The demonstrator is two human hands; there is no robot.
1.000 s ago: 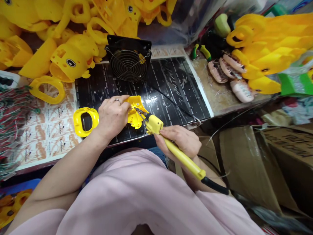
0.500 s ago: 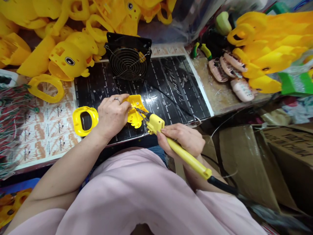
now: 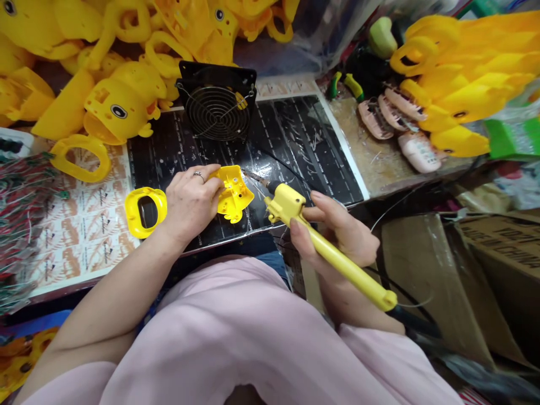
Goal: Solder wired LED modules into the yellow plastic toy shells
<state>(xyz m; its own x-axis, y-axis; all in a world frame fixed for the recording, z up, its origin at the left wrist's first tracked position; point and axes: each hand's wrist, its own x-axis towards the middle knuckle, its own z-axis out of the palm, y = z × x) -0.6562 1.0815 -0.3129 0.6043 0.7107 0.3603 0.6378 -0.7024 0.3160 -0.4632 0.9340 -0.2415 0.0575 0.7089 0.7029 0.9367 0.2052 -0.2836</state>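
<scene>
My left hand [image 3: 194, 197] is closed on the left edge of a small yellow plastic shell [image 3: 236, 194], whose hollow inside faces up over the black mat. My right hand [image 3: 337, 233] grips a yellow soldering iron [image 3: 331, 250] by its long handle. The iron's dark tip lies just right of the shell's upper edge, apparently apart from it. Left of my left hand, a yellow ring-shaped part [image 3: 131, 216] with an oval hole rests across the mat's edge.
A black fan [image 3: 219, 112] stands behind the shell. Yellow duck-like shells [image 3: 122, 104] pile up at the back left, more [image 3: 459, 73] at right. Red and green wires [image 3: 25, 225] lie at far left. Pink shells [image 3: 417, 152] and green-handled pliers [image 3: 353, 85] lie right; cardboard boxes [image 3: 430, 270] stand below.
My right hand has drawn the soldering iron right, away from the inside of the shell, and its fingers have loosened somewhat. My left hand has stayed on the shell.
</scene>
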